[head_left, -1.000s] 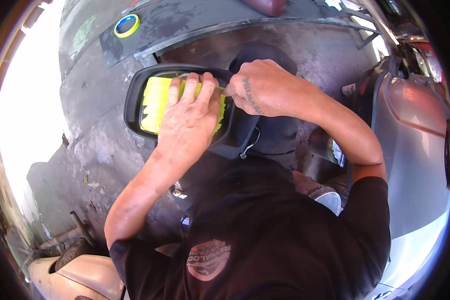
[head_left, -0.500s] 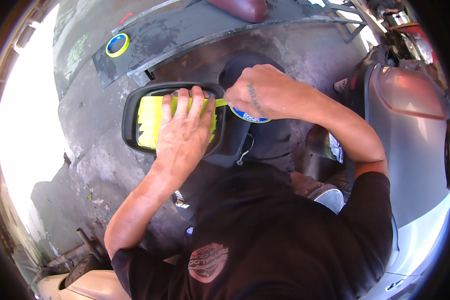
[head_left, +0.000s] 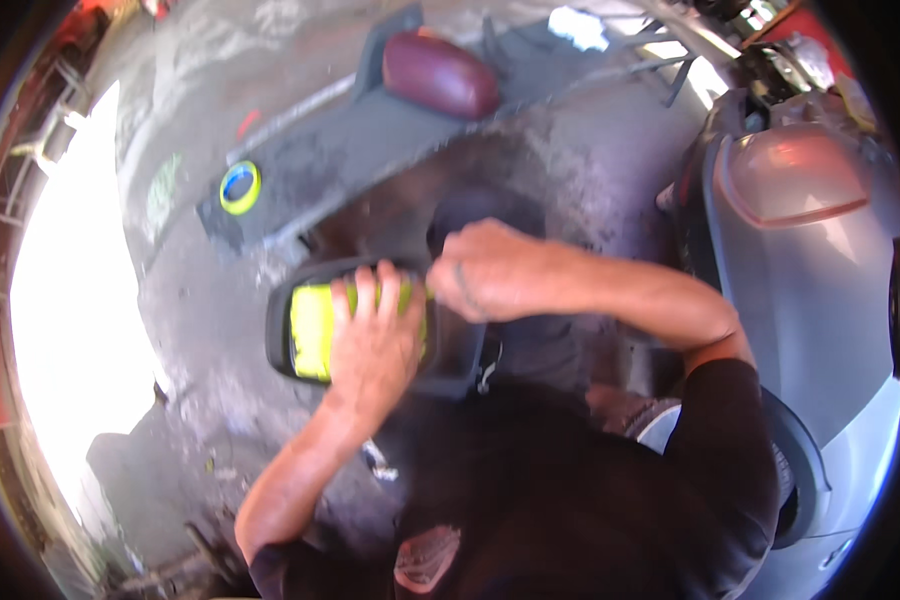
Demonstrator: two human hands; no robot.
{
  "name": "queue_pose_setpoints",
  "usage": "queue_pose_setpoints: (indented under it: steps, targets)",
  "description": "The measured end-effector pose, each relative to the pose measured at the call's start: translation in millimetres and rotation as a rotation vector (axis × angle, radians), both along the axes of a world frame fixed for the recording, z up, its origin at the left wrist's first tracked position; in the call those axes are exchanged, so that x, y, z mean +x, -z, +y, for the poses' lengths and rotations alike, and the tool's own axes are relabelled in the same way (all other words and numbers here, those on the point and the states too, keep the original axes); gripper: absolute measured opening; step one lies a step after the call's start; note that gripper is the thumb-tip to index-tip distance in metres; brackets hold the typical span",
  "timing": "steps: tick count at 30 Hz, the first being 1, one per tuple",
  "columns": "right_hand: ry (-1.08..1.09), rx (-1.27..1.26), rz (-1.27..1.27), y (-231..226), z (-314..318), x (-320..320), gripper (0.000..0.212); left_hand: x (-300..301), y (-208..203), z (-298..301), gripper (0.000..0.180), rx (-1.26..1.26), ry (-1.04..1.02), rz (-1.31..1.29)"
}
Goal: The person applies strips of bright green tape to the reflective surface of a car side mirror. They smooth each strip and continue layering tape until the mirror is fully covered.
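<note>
A black car side mirror housing [head_left: 278,335] rests on my lap. Strips of bright yellow masking tape [head_left: 311,335] cover its face. My left hand [head_left: 375,330] lies flat across the tape with its fingers spread. Close beside the housing's right edge, my right hand [head_left: 485,270] is closed, its fingers pinching the end of the yellow tape; motion blur softens the grip. Any tape roll under that hand is hidden.
Ahead stands a low dark bench [head_left: 340,170]. On it are a yellow tape roll with a blue core [head_left: 240,188] and a dark red mirror cover [head_left: 440,75]. A grey car body part with a red lamp [head_left: 795,175] is close on the right.
The view has tilted up, so bench, housing and hands sit lower in the picture. The blue-and-yellow roll seen under my right hand is now out of sight. My left hand stays on the tape.
</note>
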State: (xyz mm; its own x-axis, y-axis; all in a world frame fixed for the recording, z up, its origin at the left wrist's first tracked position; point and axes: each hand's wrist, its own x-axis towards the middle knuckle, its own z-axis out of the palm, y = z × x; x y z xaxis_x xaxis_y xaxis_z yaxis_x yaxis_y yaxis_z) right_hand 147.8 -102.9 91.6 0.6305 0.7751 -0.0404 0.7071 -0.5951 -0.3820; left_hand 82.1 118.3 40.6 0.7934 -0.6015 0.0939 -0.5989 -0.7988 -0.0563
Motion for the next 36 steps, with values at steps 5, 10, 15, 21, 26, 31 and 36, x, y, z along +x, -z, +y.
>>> queue_pose_setpoints:
  steps: [5,10,15,21,26,31,36]
  targets:
    - [0.006,-0.014,-0.03,2.8,2.1,-9.2,0.017,6.0,6.8,-6.0,0.042,-0.018,-0.008,0.012]
    - [0.015,-0.076,0.004,-0.8,9.9,-12.6,0.014,6.7,3.3,-0.9,0.044,0.028,0.001,0.013]
    - [0.184,-0.184,0.208,-17.2,-12.9,-25.1,0.02,5.8,2.0,1.2,0.051,0.006,-0.007,0.054]
    - [0.255,0.277,0.362,-14.2,-50.1,-17.8,0.037,-3.1,3.2,-6.9,0.051,0.052,0.009,-0.042]
    - [0.381,0.598,0.285,10.9,-51.4,-19.8,0.033,-9.3,-0.4,0.4,0.042,-0.032,0.036,-0.047]
    - [0.717,0.864,0.465,-9.2,-49.3,-38.3,0.027,-27.2,-21.6,18.6,0.037,-0.379,0.129,0.016]
    - [0.731,0.849,0.265,4.1,-53.2,-33.6,0.024,-33.6,-35.2,53.7,0.044,-0.55,-0.354,-0.342]
